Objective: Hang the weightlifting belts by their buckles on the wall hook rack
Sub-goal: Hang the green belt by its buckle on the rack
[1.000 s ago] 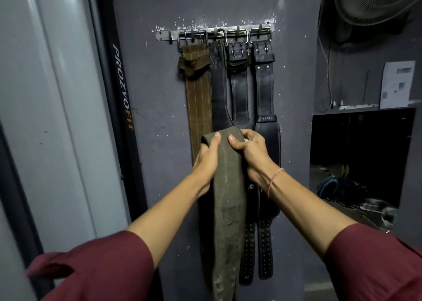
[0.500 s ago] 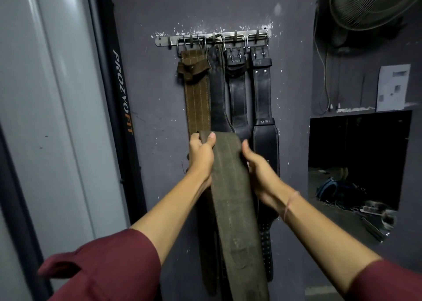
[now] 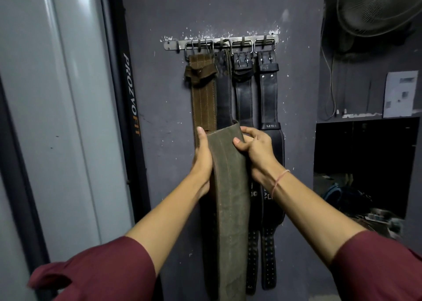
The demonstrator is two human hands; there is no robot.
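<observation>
Black "PROZVOFIT" upright point(image 3: 127, 90), "USI" belt point(image 3: 269, 99)

Gym equipment corner. Leather lifting belts point(image 3: 268, 99) hang from a metal hook rack point(image 3: 173, 45) on a scuffed dark wall point(image 3: 159, 90). Left of the rack stands a fitness-branded upright point(image 3: 131, 95); upper right, a wall fan point(image 3: 376, 6).
</observation>
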